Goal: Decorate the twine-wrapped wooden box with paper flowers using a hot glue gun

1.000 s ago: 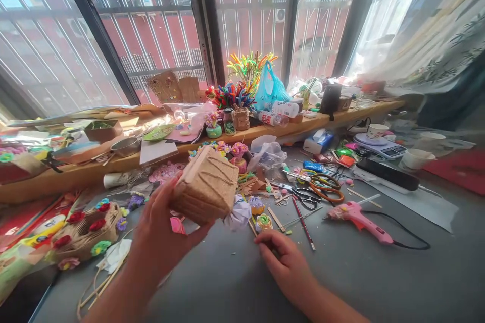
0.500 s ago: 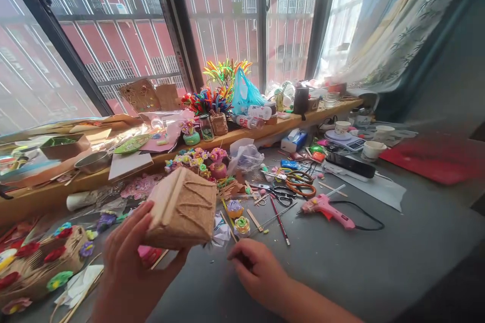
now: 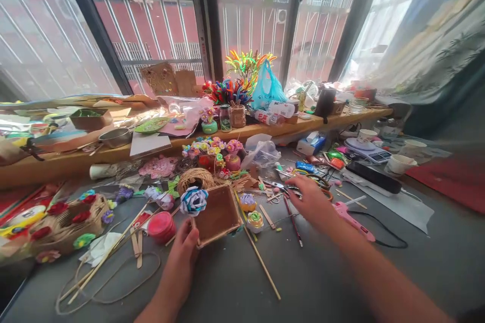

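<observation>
One slender round wooden stick (image 3: 265,267) lies toward the front of the smooth grey surface (image 3: 318,287). The left hand (image 3: 181,252), forearm angled up from the bottom edge, holds one four-sided brown box (image 3: 217,214) by its left side; this grip is closed, thumb at the rim, remaining fingers largely hidden. The box opening faces the person. Two flat, round-ended craft sticks (image 3: 140,250) lie near one red tub (image 3: 161,227). One blue-and-white flower (image 3: 194,201) with layered petals is at the box's upper-left corner. Two small flowers (image 3: 255,221), one purple, one yellow-green, lie right of the box. The right hand (image 3: 310,199), palm down, arm extended, is over the scissors (image 3: 293,191); its grip opening and any hold cannot be determined. One coil of rough twine (image 3: 195,179) sits behind the box.
</observation>
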`<state>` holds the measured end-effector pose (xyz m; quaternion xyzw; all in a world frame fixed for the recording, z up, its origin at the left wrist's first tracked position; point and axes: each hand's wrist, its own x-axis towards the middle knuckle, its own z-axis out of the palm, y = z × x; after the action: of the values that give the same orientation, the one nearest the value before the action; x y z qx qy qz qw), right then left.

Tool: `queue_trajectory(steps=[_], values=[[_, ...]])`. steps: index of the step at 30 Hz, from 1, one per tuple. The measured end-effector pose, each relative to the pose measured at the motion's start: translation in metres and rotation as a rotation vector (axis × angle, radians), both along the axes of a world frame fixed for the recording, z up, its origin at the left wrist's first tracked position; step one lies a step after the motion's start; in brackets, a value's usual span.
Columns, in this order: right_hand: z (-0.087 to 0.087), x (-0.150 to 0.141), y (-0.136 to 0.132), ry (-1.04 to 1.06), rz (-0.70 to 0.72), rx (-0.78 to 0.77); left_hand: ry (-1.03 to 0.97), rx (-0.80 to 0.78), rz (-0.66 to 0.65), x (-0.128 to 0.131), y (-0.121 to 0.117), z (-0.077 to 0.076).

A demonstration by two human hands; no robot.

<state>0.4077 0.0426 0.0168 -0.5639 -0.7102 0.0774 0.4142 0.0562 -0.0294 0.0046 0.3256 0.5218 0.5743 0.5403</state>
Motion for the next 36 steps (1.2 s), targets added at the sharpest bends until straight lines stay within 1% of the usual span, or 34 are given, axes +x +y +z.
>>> queue_trajectory(steps=[2,3,4,6,8,9,10,12,13,15,17,20,25,31,34,36], values=[[0.004,0.026,0.016,-0.068,0.008,-0.033,-0.06,-0.024,-0.017,-0.002,0.001,-0.005],[0.006,0.033,0.019,-0.096,0.013,-0.04,-0.081,-0.035,-0.016,-0.003,0.001,-0.008],[0.007,0.035,0.018,-0.121,0.019,-0.043,-0.103,-0.039,-0.012,-0.004,0.003,-0.009],[0.008,0.023,0.009,-0.165,0.044,-0.034,-0.165,-0.036,-0.037,-0.006,0.005,-0.012],[0.007,-0.007,-0.008,-0.188,0.103,-0.019,-0.243,-0.012,-0.101,-0.006,0.008,-0.012],[0.006,-0.027,-0.018,-0.157,0.138,0.009,-0.281,-0.003,-0.135,-0.007,0.009,-0.01],[0.005,-0.048,-0.027,-0.11,0.188,0.03,-0.319,0.002,-0.167,-0.007,0.01,-0.008],[0.005,-0.089,-0.041,0.004,0.303,0.023,-0.393,0.006,-0.231,-0.009,0.011,-0.001],[0.006,-0.107,-0.046,0.065,0.329,0.011,-0.43,-0.002,-0.264,-0.009,0.011,0.003],[0.01,-0.134,-0.051,0.178,0.366,-0.017,-0.495,-0.025,-0.332,-0.011,0.012,0.01],[0.013,-0.148,-0.052,0.267,0.398,-0.037,-0.539,-0.048,-0.377,-0.012,0.012,0.014],[0.013,-0.157,-0.049,0.35,0.426,-0.025,-0.577,-0.055,-0.404,-0.015,0.013,0.014],[0.008,-0.162,-0.045,0.39,0.401,-0.018,-0.632,-0.026,-0.448,-0.017,0.016,0.01],[0.002,-0.165,-0.042,0.447,0.357,-0.042,-0.569,-0.056,-0.389,-0.014,0.015,0.009],[0.006,-0.165,-0.043,0.417,0.362,-0.025,-0.557,-0.053,-0.365,-0.013,0.015,0.01],[0.011,-0.159,-0.043,0.357,0.41,-0.013,-0.555,-0.048,-0.365,-0.014,0.016,0.011]])
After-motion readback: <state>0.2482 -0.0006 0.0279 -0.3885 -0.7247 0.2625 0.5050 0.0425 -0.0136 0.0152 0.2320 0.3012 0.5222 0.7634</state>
